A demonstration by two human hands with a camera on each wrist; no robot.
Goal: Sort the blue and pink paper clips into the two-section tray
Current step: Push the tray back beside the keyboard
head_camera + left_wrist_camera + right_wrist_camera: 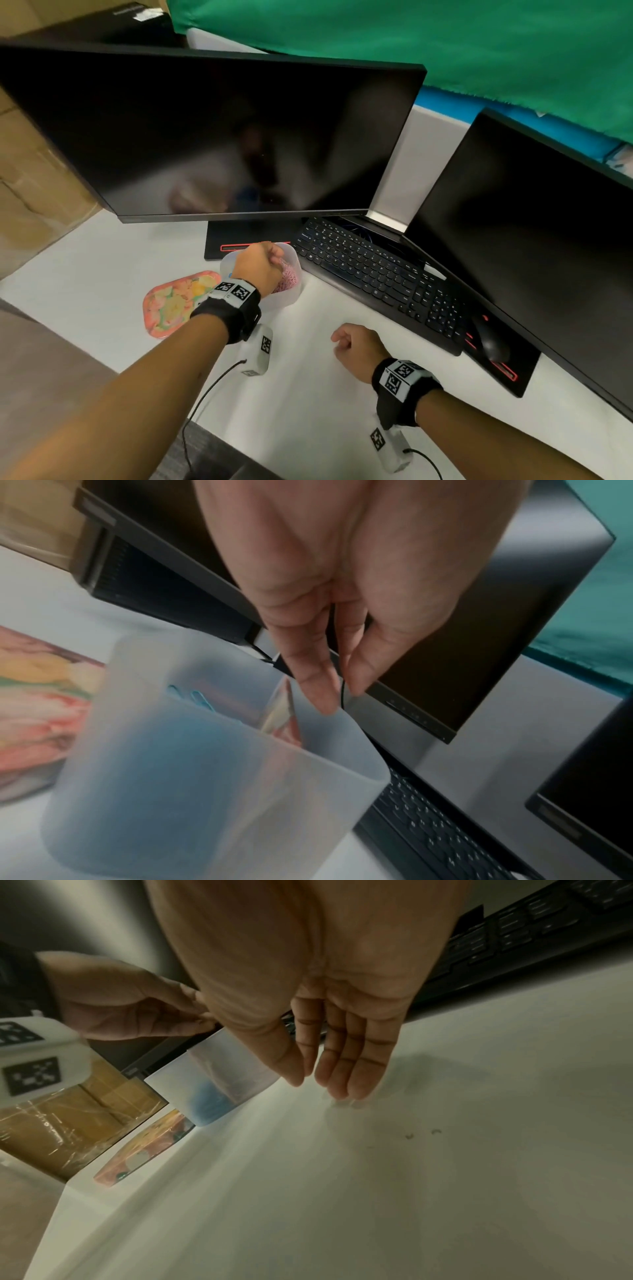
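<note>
L hand [261,264] is over the frosted two-section tray [289,294], which stands on the white desk [308,394] just in front of the monitor [212,137] base. From the left wrist view, its fingers [316,680] point down w/ thumb and forefinger tips close together at the tray's far rim; can't tell if a clip is pinched between them. Pink paper clips [287,275] fill the R section, directly under/right of the L hand; blue paper clips [195,696] sit in the other section, on the side toward the colorful tray [174,301], which lies on the desk just left of the frosted one.

R hand [356,346] rests on the desk well apart from the tray, near the keyboard [376,274]. Its fingers [346,1064] are straight-ish and held together, tips at the desk surface, holding nothing. A mouse [489,339] sits further right.
</note>
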